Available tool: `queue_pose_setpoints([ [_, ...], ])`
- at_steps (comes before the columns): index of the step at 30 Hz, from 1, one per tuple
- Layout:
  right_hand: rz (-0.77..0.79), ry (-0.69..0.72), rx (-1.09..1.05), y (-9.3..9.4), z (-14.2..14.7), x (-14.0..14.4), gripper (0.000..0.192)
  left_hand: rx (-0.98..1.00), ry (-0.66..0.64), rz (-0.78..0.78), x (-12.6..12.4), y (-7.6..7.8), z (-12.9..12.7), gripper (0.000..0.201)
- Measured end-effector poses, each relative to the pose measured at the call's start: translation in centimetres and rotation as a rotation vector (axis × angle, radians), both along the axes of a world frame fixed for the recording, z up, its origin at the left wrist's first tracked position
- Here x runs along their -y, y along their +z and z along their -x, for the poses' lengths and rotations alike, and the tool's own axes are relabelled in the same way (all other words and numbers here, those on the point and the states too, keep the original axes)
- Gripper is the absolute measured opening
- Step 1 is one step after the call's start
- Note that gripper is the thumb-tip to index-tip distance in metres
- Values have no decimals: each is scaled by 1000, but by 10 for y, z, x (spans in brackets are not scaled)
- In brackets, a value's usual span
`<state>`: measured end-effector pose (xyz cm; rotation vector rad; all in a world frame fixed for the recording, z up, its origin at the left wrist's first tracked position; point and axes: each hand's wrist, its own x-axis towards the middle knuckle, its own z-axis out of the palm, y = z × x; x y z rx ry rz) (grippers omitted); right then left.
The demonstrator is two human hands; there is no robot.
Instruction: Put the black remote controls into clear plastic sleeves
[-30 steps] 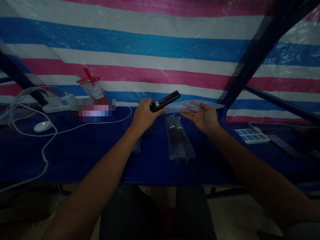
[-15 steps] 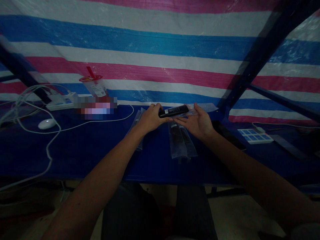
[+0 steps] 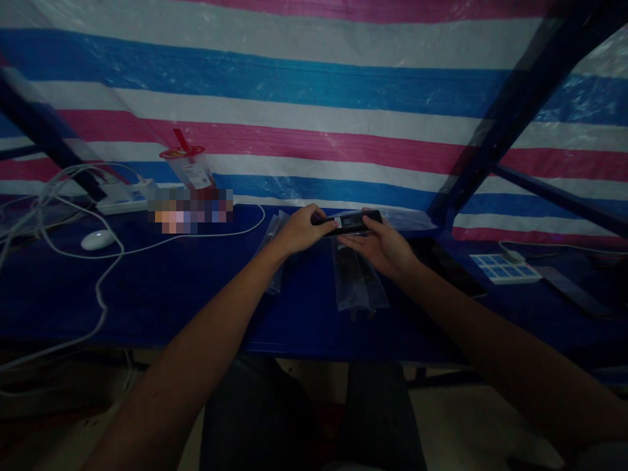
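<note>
A slim black device with a white label [image 3: 349, 223], perhaps a remote control, is held level above the table in both hands. My left hand [image 3: 305, 230] grips its left end, thumb on the labelled face. At the other end my right hand [image 3: 385, 245] closes on it, with the thumb on top and fingers beneath. Below them lie clear plastic bags [image 3: 360, 281] with dark items inside. Another clear bag [image 3: 275, 252] rests beside my left wrist, partly hidden. Behind my right hand, a further clear plastic bag [image 3: 409, 219] lies flat near the striped sheet.
On the blue table [image 3: 161, 294] are a white mouse [image 3: 97, 240], tangled white cables [image 3: 101, 288], a power strip [image 3: 128, 201] and a cup with a red lid [image 3: 182, 152]. To the right lie a dark tablet-like slab [image 3: 451, 268] and a white-and-blue gridded block [image 3: 505, 269].
My right hand has gone from open beside the black device to closed around its right end. The device has shifted slightly right. My left hand still holds it.
</note>
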<state>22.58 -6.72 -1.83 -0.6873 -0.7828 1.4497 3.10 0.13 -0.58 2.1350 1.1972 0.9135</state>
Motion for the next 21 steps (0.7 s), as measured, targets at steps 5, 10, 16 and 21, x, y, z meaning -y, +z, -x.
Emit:
queue_pose_setpoints([
  [5, 33, -11, 8, -2, -1, -2, 15, 108, 46, 354, 0, 3, 7, 38],
  [10, 30, -23, 13, -4, 0, -3, 13, 269, -19, 513, 4, 6, 8, 31],
  [16, 44, -75, 48, -2, 4, -1, 16, 348, -36, 514, 4, 6, 7, 27],
  [21, 46, -79, 50, 0, 4, -1, 15, 372, -15, 531, 5, 8, 5, 23],
])
